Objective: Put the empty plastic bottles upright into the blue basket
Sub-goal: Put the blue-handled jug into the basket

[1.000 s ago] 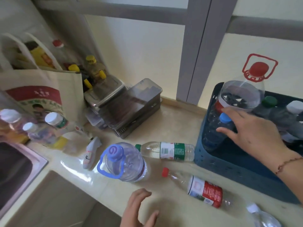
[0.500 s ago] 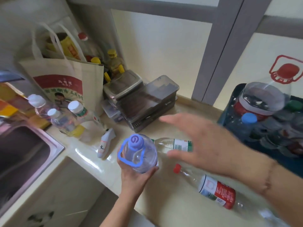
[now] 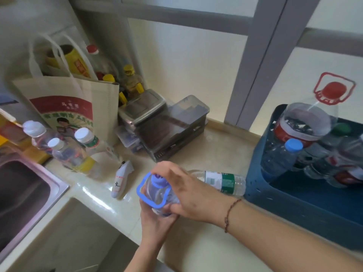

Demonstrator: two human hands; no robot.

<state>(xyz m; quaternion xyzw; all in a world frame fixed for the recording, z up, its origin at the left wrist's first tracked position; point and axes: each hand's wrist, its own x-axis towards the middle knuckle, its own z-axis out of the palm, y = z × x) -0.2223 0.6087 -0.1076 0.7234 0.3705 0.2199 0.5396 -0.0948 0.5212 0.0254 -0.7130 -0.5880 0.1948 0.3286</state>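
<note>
A large clear bottle with a blue cap and blue carry handle (image 3: 155,193) is held over the counter's front edge. My left hand (image 3: 157,218) grips it from below and my right hand (image 3: 184,191) closes over its top and side. A green-labelled bottle (image 3: 222,181) lies on its side behind them, against the blue basket (image 3: 275,205). Inside the basket stand a big red-capped jug (image 3: 306,120), a blue-capped bottle (image 3: 280,158) and other bottles. The red-labelled bottle seen earlier is hidden behind my right arm.
Three white-capped bottles (image 3: 68,150) stand beside the steel sink (image 3: 23,193). A white thermometer-like gadget (image 3: 121,179) lies nearby. A tote bag (image 3: 72,107), oil bottles and stacked dark containers (image 3: 169,126) fill the back of the counter (image 3: 216,146).
My left hand took the blue-handled bottle off the counter. My right hand left the basket, swept left and closed onto that bottle's top.
</note>
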